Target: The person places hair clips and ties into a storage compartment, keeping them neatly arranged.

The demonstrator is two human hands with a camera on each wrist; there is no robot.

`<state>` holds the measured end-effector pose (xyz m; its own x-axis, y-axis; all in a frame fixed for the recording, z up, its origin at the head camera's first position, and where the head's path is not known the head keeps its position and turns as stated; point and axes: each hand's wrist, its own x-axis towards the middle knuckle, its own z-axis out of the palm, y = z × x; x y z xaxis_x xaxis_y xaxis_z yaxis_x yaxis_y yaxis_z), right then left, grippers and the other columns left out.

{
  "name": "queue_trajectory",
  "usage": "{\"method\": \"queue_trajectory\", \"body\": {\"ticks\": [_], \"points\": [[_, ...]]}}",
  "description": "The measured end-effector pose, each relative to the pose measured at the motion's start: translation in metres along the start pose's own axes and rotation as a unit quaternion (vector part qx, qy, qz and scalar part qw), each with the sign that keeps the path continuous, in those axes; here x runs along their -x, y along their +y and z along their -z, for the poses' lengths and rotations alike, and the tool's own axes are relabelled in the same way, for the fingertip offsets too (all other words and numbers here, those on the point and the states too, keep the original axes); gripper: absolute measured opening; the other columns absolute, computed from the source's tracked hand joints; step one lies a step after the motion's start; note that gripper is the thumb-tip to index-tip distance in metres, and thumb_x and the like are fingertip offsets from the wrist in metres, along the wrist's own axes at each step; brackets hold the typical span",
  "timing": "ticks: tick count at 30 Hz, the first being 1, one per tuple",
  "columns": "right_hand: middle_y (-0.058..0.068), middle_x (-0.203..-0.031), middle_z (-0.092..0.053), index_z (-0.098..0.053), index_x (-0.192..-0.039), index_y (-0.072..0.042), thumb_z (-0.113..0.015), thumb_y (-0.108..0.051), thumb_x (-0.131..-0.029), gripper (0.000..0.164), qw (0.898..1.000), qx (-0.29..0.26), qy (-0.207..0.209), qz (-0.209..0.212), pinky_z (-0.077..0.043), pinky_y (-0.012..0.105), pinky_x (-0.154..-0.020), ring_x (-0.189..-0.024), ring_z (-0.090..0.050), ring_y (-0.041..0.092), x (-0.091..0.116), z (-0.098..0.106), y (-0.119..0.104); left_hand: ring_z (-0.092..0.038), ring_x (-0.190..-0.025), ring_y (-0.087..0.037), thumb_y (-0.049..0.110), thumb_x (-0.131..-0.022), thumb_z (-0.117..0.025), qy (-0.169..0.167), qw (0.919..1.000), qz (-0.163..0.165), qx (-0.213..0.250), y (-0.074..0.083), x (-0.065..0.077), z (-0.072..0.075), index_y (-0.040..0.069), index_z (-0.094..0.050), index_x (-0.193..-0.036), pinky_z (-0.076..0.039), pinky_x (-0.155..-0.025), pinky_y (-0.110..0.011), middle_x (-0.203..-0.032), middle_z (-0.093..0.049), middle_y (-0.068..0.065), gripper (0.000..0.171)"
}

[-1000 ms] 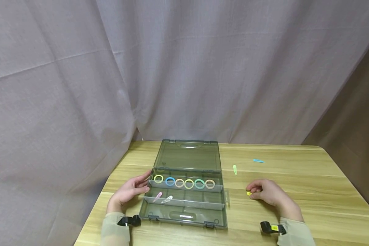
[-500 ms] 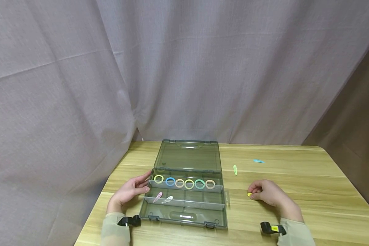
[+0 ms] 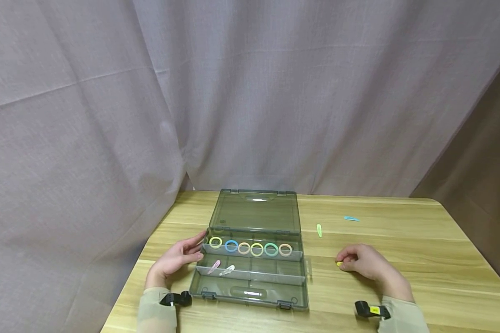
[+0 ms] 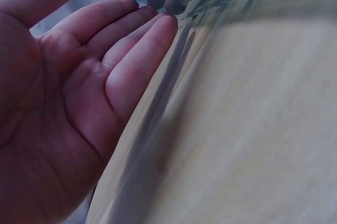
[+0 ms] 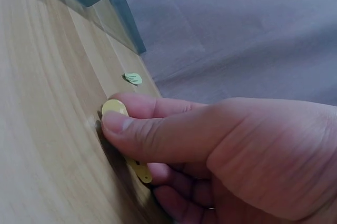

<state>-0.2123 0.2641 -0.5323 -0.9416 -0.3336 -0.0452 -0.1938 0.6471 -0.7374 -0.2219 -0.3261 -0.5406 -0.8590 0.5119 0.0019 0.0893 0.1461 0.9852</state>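
Observation:
My right hand (image 3: 368, 262) pinches a yellow hair clip (image 5: 114, 108) between thumb and fingers, close over the table. Part of the clip is hidden behind the thumb in the right wrist view. My left hand (image 3: 172, 261) rests against the left side of an open, see-through grey storage box (image 3: 250, 301), with its fingers fairly straight along the wall. In the box's back row lie several coloured hair rings, among them a blue ring (image 3: 231, 246) and a green ring (image 3: 271, 249). A pink hair clip (image 3: 214, 267) and a white hair clip (image 3: 227, 270) lie in its middle row.
A light green hair clip (image 3: 319, 231) and a blue hair clip (image 3: 352, 218) lie on the wooden table (image 3: 433, 259), beyond my right hand. The box's lid (image 3: 256, 212) is laid back. A grey curtain (image 3: 275, 101) hangs behind the table.
My right hand has shifted very slightly to the right and keeps its pinch on the yellow hair clip. My left hand and the box stay in place.

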Motion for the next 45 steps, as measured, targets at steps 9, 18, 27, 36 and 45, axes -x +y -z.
{"method": "queue_trajectory", "body": {"ticks": [9,18,27,36,45], "points": [[-0.001,-0.084,-0.07,-0.078,-0.096,-0.006,-0.085,-0.007,-0.089,0.01,1.0,-0.017,0.006,-0.013,-0.05,0.024,-0.069,-0.076,-0.06,0.009,0.001,0.002,0.002,-0.021,-0.153,-0.056,0.001,-0.102,-0.068,0.003,1.0,0.002,0.0,0.0,0.0,-0.001,-0.012,-0.02,-0.164,-0.043,-0.113,-0.02,-0.172,-0.011,-0.029,0.079],[0.002,-0.083,-0.068,-0.075,-0.097,-0.006,-0.083,-0.008,-0.09,0.011,0.997,-0.033,0.017,-0.061,-0.049,0.025,-0.068,-0.078,-0.06,0.017,0.002,0.005,-0.002,-0.022,-0.153,-0.055,0.003,-0.103,-0.068,0.001,0.9999,0.004,-0.014,0.0,0.0,0.0,-0.012,-0.02,-0.164,-0.042,-0.112,-0.019,-0.172,-0.011,-0.029,0.079],[0.006,-0.087,-0.069,-0.072,-0.111,0.001,-0.079,-0.009,-0.095,0.021,0.995,-0.08,0.027,-0.056,-0.049,0.025,-0.056,-0.066,-0.057,0.015,0.001,0.005,-0.007,-0.024,-0.153,-0.054,0.004,-0.102,-0.069,0.002,0.9999,0.007,-0.009,0.0,0.0,0.0,-0.01,-0.02,-0.165,-0.043,-0.112,-0.019,-0.173,-0.012,-0.027,0.08],[0.001,-0.09,-0.074,-0.074,-0.109,-0.007,-0.079,-0.018,-0.098,0.016,0.996,-0.044,0.079,-0.014,-0.051,0.026,-0.06,-0.072,-0.063,0.013,-0.006,0.0,-0.028,-0.024,-0.153,-0.054,0.005,-0.103,-0.069,0.003,0.9997,0.01,-0.022,-0.001,0.0,0.0,-0.01,-0.021,-0.165,-0.042,-0.113,-0.02,-0.173,-0.012,-0.027,0.08],[0.007,-0.092,-0.078,-0.074,-0.102,-0.009,-0.079,-0.016,-0.098,0.009,0.992,-0.084,0.086,0.035,-0.054,0.025,-0.069,-0.079,-0.068,0.012,-0.018,-0.023,-0.078,-0.023,-0.155,-0.052,0.004,-0.103,-0.069,0.0,1.0,0.005,-0.005,0.0,0.0,0.001,-0.009,-0.021,-0.165,-0.043,-0.113,-0.02,-0.174,-0.013,-0.026,0.079]]}}
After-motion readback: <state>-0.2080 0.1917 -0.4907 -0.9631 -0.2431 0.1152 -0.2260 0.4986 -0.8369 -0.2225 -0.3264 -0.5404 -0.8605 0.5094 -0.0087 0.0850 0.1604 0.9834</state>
